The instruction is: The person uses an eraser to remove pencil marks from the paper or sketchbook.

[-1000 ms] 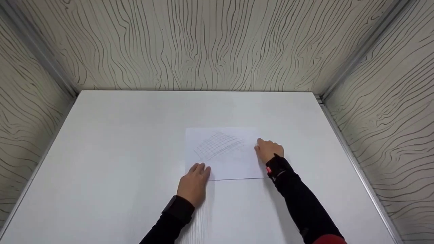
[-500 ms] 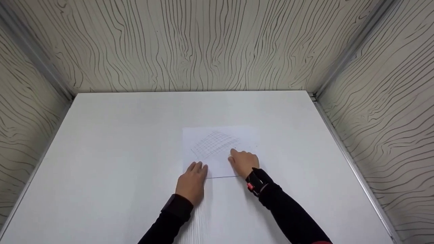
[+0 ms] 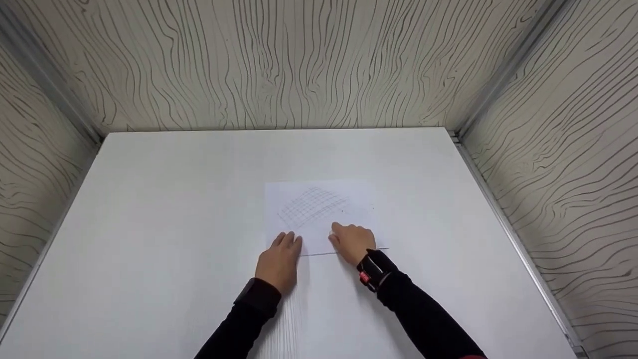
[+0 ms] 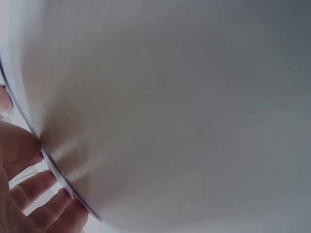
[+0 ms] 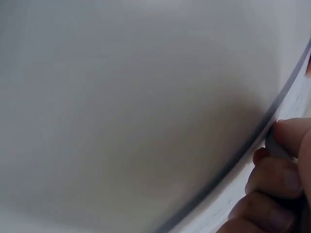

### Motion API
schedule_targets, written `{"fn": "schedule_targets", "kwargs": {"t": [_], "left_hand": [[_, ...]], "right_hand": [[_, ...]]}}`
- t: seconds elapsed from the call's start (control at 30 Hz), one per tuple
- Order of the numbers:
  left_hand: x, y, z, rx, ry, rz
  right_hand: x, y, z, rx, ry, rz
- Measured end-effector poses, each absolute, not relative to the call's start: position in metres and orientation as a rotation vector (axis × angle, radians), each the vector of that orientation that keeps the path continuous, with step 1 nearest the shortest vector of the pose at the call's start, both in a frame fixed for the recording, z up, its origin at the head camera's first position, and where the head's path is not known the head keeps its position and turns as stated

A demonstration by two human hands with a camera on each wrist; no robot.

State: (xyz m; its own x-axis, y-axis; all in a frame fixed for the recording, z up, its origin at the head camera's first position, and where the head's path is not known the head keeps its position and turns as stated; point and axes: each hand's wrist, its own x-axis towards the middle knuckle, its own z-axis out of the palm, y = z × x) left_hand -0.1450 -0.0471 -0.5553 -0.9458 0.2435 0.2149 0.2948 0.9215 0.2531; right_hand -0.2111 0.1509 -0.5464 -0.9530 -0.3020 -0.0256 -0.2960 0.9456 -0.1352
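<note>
A white sheet of paper (image 3: 314,242) lies on the white table, with a pencilled grid (image 3: 311,204) across its upper part. Toward the right the grid lines look fainter and broken. My left hand (image 3: 279,259) rests on the sheet's near left corner, fingers extended over the edge. Over the right part of the paper, my right hand (image 3: 355,242) pinches a small pale eraser (image 5: 276,146) between thumb and curled fingers. Most of the eraser is hidden by the fingers; only a bit shows in the right wrist view.
The white table (image 3: 174,209) spreads out around the sheet. Wood-grain patterned panels (image 3: 299,65) stand behind and at both sides, joined by grey metal posts (image 3: 508,75). A few tiny dark specks dot the paper's right side.
My right hand has moved left and toward me, from the sheet's right edge to over the paper, still holding the eraser. The left hand stays on the corner. The head view shifts slightly.
</note>
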Motion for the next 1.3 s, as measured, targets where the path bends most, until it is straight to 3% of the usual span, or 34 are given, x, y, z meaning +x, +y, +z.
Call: {"fn": "schedule_targets", "kwargs": {"t": [0.2,0.43,0.83,1.13,1.3], "left_hand": [[-0.148,-0.049,-0.553,-0.401,-2.898,-0.406],[-0.15,-0.049,-0.555,-0.41,-2.896,-0.357],[-0.15,-0.054,-0.552,-0.413,-2.897,-0.367],[-0.147,-0.046,-0.559,-0.415,-2.909,-0.214],[-0.143,-0.038,-0.56,-0.462,-2.909,-0.218]], "right_hand": [[-0.219,0.168,-0.54,-0.35,3.092,-0.164],[-0.223,0.15,-0.54,-0.481,3.038,-0.241],[-0.235,0.167,-0.54,-0.369,3.124,-0.195],[-0.225,0.138,-0.54,-0.525,3.044,-0.335],[-0.225,0.143,-0.543,-0.469,3.015,-0.279]]}}
